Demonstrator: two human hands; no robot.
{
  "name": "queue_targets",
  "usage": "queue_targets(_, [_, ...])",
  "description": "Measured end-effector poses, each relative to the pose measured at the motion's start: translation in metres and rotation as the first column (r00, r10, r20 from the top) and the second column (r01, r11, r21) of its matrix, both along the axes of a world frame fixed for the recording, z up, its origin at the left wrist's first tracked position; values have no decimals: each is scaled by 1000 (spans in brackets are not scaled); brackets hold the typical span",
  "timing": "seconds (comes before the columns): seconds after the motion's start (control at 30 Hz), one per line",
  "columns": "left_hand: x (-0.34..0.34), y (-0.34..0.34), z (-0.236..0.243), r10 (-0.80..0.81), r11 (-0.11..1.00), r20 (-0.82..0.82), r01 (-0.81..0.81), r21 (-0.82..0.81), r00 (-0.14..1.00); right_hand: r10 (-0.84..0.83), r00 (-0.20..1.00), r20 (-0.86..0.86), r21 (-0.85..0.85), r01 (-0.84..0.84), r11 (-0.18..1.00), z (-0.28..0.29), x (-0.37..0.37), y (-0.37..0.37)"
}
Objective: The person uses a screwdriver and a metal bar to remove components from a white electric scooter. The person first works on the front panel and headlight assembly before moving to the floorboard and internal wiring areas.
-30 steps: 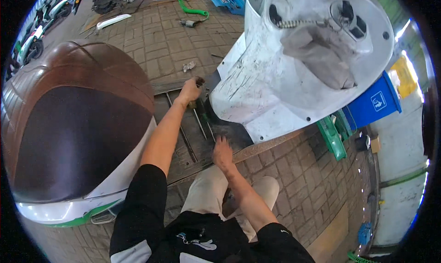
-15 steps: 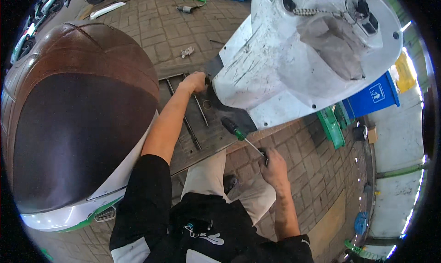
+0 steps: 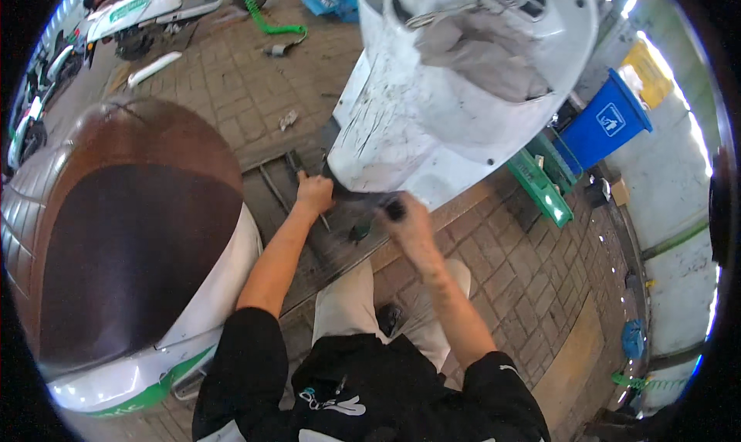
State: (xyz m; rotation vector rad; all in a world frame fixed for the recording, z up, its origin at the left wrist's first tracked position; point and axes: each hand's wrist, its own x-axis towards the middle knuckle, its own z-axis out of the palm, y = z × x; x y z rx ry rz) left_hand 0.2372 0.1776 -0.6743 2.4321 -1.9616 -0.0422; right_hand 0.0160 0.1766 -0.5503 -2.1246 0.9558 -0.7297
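Note:
My left hand [image 3: 315, 195] is closed at the dark lower edge of the scuffed white scooter front panel [image 3: 401, 133], on something I cannot make out. My right hand [image 3: 411, 230], blurred by motion, is closed round a dark tool [image 3: 394, 208] just below that panel. A small green object [image 3: 359, 231], too blurred to identify, shows beside it. Both hands are over a worn dark footboard [image 3: 285, 241] with metal strips. The brown padded seat [image 3: 131, 257] with white and green bodywork is left of my forearm.
Paving surrounds the scooter. A green tray [image 3: 539, 186], blue bin [image 3: 598, 125] and yellow bin [image 3: 648, 67] stand at right by a pale wall [image 3: 675, 264]. Parked scooters [image 3: 139, 21], a green coiled hose [image 3: 274, 27], blue plastic items [image 3: 332, 3] and a loose white strip [image 3: 154, 68] are beyond.
The view has shifted. My right hand, seen low at the right holding a screwdriver half a second ago, has moved up and left to the panel's lower edge. My left hand remains by that edge.

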Motion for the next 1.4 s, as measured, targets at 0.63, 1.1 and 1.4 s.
queue_targets(0.63, [-28, 24, 56, 36, 748, -745, -513, -422, 666, -69, 990, 125, 145, 51, 988, -98, 2, 21])
queue_targets(1.1, [-51, 52, 184, -644, 765, -531, -464, -446, -551, 136, 990, 27, 22, -136, 990, 47, -70, 57])
queue_targets(1.4, [-63, 62, 213, -556, 807, -402, -357, -470, -727, 98, 993, 71, -177, -84, 981, 45, -80, 55])
